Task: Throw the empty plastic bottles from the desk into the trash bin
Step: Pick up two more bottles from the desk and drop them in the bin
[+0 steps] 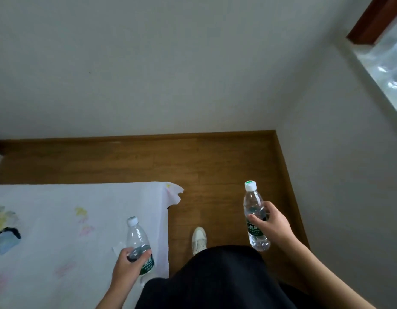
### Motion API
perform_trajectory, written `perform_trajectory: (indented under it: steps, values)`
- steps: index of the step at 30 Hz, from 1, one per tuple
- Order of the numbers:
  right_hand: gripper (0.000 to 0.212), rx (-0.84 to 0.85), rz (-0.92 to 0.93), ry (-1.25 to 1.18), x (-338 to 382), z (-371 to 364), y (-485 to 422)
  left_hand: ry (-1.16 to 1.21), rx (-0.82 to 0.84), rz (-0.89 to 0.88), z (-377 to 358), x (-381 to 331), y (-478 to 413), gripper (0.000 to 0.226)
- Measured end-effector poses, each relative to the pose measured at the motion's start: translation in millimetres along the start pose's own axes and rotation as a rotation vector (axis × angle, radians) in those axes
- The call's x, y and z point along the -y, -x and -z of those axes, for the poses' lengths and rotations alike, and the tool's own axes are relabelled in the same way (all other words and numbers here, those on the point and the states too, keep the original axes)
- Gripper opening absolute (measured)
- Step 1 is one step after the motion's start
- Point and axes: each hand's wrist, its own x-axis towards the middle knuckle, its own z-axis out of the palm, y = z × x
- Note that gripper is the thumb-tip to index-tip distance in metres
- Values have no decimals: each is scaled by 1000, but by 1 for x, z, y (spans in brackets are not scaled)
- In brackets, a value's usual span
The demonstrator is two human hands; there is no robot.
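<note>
I hold two clear plastic bottles with green labels and white caps, one in each hand. My left hand (128, 267) grips the lower part of one bottle (137, 238) above the corner of the desk (59, 230), which is covered by a white patterned cloth. Over the wooden floor, my right hand (270, 224) grips the other bottle (253, 206) around its label, cap pointing up and away. Both bottles look empty. No trash bin is in view.
Brown wooden floor (215, 163) runs between the desk and the grey walls, ending in a corner at right. My white shoe (199, 239) and dark clothing (215, 277) are below. A window sill (385, 63) is at upper right.
</note>
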Motion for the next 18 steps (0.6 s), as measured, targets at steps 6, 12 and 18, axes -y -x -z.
perform_trajectory:
  steps: [6, 12, 18]
  values:
    - [46, -80, -100, 41, 11, 21, -56, -60, 71, -168, -17, -148, -62, 49]
    - [44, -54, -139, 68, 35, 48, -141, -47, 69, -243, -26, -257, -123, 48]
    - [54, 64, -54, 114, 111, 68, -271, 44, -33, -147, -32, -322, -177, 48]
